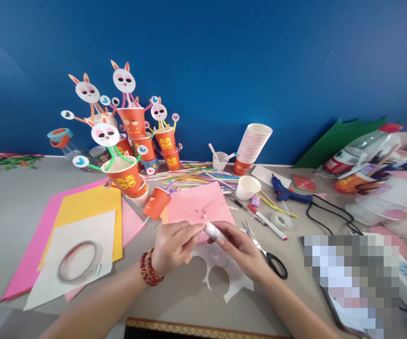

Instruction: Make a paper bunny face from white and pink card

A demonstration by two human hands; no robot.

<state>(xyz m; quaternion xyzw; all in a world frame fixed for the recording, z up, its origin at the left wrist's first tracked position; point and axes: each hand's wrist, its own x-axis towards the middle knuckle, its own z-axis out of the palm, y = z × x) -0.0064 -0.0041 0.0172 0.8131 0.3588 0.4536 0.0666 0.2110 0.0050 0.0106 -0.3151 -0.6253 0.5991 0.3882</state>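
My right hand (237, 247) is closed around a small white glue stick (213, 231), its end pointing left. My left hand (175, 245), with a red bead bracelet (150, 268) at the wrist, is closed with its fingers curled. Its index fingertip meets the end of the glue stick; whether something small is pinched there is hidden. Just beyond both hands lies a pink sheet (189, 202) with tiny curled paper bits (202, 213) on it. Below them are white paper offcuts (240, 278) with round holes. Black-handled scissors (276, 264) lie beside my right hand.
Red paper cups with rabbit figures (124, 176) stand at the back left. A tape roll (78, 261) rests on coloured sheets. Stacked cups (253, 146), a white cup (248, 188), markers (270, 223) and a blue glue gun (288, 192) with a cord occupy the right.
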